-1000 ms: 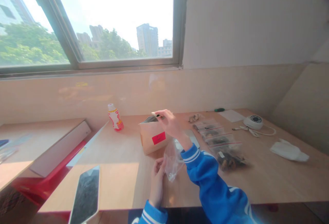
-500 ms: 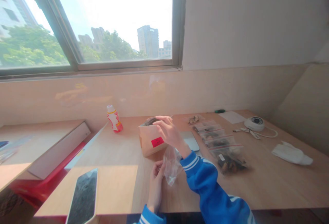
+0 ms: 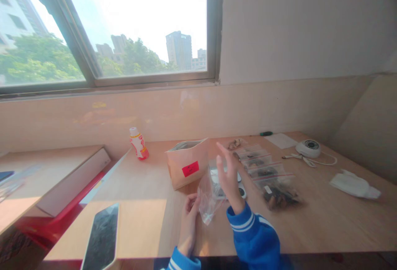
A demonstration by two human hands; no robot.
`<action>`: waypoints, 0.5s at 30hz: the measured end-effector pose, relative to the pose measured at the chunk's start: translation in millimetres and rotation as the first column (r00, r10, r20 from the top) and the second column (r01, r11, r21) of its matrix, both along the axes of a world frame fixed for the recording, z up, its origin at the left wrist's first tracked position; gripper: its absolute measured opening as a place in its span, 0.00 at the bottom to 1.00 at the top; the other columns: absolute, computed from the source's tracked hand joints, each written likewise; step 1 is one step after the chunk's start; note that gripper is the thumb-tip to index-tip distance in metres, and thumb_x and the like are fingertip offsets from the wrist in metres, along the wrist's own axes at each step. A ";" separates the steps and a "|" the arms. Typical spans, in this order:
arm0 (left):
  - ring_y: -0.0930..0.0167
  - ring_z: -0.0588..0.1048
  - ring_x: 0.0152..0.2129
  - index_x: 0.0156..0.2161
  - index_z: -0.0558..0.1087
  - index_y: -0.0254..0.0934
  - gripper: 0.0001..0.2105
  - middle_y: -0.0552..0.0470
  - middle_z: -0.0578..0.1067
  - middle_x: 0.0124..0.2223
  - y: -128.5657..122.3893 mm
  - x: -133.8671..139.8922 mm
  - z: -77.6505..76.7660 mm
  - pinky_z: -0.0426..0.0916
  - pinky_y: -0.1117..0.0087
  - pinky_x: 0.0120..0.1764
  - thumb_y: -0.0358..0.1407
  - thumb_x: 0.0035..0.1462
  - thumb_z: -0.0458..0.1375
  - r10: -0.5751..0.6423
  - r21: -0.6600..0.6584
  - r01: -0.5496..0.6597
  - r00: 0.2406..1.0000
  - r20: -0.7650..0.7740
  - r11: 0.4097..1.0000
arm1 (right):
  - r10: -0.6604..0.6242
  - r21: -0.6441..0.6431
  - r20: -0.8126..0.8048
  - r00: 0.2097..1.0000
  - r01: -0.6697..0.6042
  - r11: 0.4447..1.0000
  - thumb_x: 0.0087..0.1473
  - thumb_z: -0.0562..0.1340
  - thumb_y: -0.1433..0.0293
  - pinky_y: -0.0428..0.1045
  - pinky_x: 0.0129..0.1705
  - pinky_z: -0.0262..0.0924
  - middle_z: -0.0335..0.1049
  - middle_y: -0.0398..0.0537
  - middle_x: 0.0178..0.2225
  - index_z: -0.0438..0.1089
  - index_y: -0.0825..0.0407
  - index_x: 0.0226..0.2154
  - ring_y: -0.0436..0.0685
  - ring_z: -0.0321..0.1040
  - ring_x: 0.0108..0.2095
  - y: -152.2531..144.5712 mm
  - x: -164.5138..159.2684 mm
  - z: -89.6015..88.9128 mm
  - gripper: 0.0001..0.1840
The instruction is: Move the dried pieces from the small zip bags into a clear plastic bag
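Observation:
My left hand (image 3: 191, 210) rests low over the table with its fingers closed on the edge of a clear plastic bag (image 3: 208, 199). Just behind that bag stands an open brown paper pouch (image 3: 187, 163) with a red label; what lies inside it is hidden. My right hand (image 3: 228, 170) is raised in the air, fingers stretched out and holding nothing. Below and behind it, a small white scale (image 3: 241, 190) is partly covered by the hand and the bag. To its right lies a row of several zip bags (image 3: 281, 193) with dark brown pieces in them.
A red-and-white bottle (image 3: 139, 143) stands at the back left, and a phone (image 3: 101, 235) lies at the front left. Toward the right are a white dome camera (image 3: 308, 149) with its cable, a crumpled white cloth or bag (image 3: 354, 184), a paper sheet (image 3: 281, 140) and a green-handled tool (image 3: 266, 134).
My right hand has left the mouth of the paper pouch and moved right, over the scale. The left hand stays where it was with the plastic bag.

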State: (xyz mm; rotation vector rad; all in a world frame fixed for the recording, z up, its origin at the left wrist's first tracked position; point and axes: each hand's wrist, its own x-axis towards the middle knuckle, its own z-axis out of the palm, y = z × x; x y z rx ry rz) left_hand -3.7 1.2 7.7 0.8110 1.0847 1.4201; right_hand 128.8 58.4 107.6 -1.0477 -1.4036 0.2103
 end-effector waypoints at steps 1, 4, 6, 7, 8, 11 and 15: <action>0.66 0.74 0.34 0.34 0.74 0.35 0.14 0.48 0.76 0.34 -0.2 0.4 0.1 0.67 0.66 0.39 0.45 0.47 0.64 -0.016 0.008 0.016 1.000 -0.018 1.000 | -0.045 -0.064 -0.055 0.997 0.042 0.997 0.62 0.48 0.65 0.59 0.59 0.52 0.60 0.52 0.57 0.58 0.48 0.57 0.59 0.55 0.59 -9.2 3.8 -10.8 0.21; 0.66 0.73 0.35 0.36 0.74 0.36 0.14 0.48 0.76 0.37 -0.9 0.6 -0.3 0.67 0.67 0.38 0.45 0.49 0.62 -0.056 0.013 0.057 0.997 -0.052 0.998 | -0.171 -0.231 -0.118 0.978 0.140 0.963 0.59 0.51 0.59 0.60 0.58 0.52 0.60 0.56 0.56 0.58 0.51 0.55 0.62 0.55 0.58 -33.4 8.9 -48.9 0.24; 0.66 0.73 0.35 0.36 0.74 0.36 0.14 0.48 0.76 0.37 -1.0 0.1 -0.6 0.67 0.67 0.38 0.43 0.47 0.63 -0.062 0.020 0.063 0.997 -0.052 0.998 | -0.217 -0.342 -0.164 0.962 0.151 0.928 0.56 0.55 0.55 0.60 0.57 0.54 0.59 0.59 0.56 0.57 0.51 0.55 0.65 0.54 0.58 -42.3 6.9 -72.5 0.28; 0.65 0.74 0.36 0.36 0.74 0.36 0.13 0.48 0.76 0.37 -0.9 -0.2 -0.8 0.67 0.66 0.39 0.42 0.46 0.64 -0.064 0.029 0.066 0.997 -0.050 0.997 | -0.214 -0.393 -0.205 0.955 0.120 0.912 0.53 0.57 0.53 0.59 0.55 0.57 0.59 0.59 0.56 0.55 0.51 0.55 0.65 0.57 0.57 -44.0 5.0 -81.9 0.31; 0.65 0.74 0.36 0.35 0.74 0.36 0.13 0.48 0.77 0.37 -0.8 -0.6 -0.7 0.67 0.66 0.40 0.41 0.46 0.65 -0.068 0.040 0.070 0.997 -0.047 0.997 | -0.193 -0.441 -0.261 0.946 0.061 0.896 0.51 0.59 0.52 0.58 0.51 0.61 0.61 0.59 0.54 0.53 0.50 0.56 0.65 0.61 0.54 -44.2 2.9 -89.0 0.35; 0.65 0.74 0.38 0.36 0.74 0.37 0.12 0.48 0.77 0.38 -0.9 -1.4 0.5 0.66 0.64 0.43 0.39 0.45 0.66 -0.084 0.070 0.087 0.995 -0.045 0.994 | -0.110 -0.508 -0.470 0.876 -0.166 0.845 0.45 0.62 0.51 0.55 0.39 0.67 0.70 0.55 0.41 0.51 0.52 0.55 0.63 0.71 0.40 -39.5 0.7 -96.5 0.40; 0.65 0.75 0.38 0.36 0.74 0.37 0.13 0.48 0.78 0.38 -2.5 -1.5 3.5 0.66 0.65 0.44 0.40 0.44 0.66 -0.094 0.080 0.099 0.993 -0.069 0.992 | -0.076 -0.467 -0.578 0.813 -0.252 0.848 0.42 0.65 0.54 0.51 0.31 0.66 0.69 0.47 0.29 0.65 0.54 0.42 0.59 0.69 0.30 -37.0 14.5 -87.0 0.28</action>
